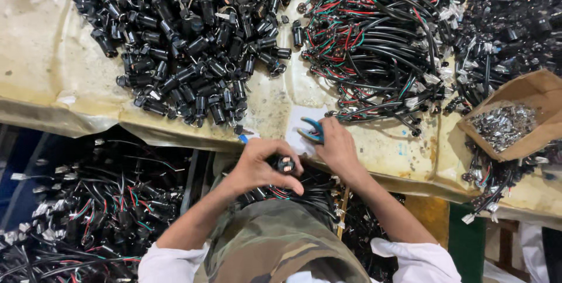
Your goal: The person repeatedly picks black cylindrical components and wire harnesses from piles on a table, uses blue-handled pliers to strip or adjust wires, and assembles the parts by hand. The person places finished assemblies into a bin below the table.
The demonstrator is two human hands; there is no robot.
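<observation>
- The worktop (52, 66) spreads beyond my grips, with a heap of black plugs (187, 37) up left.
- My left hand (260, 169) has its grip closed round a small black plug (285, 164).
- My right hand (336, 145), just beside it, is clamped on blue-handled pliers (311, 130).

— Where does the view look from?
— From the person's head, straight down, close over the desk (52, 72) edge and lap.
— Any second view?
— No, just this one; both forearms enter from below.
</observation>
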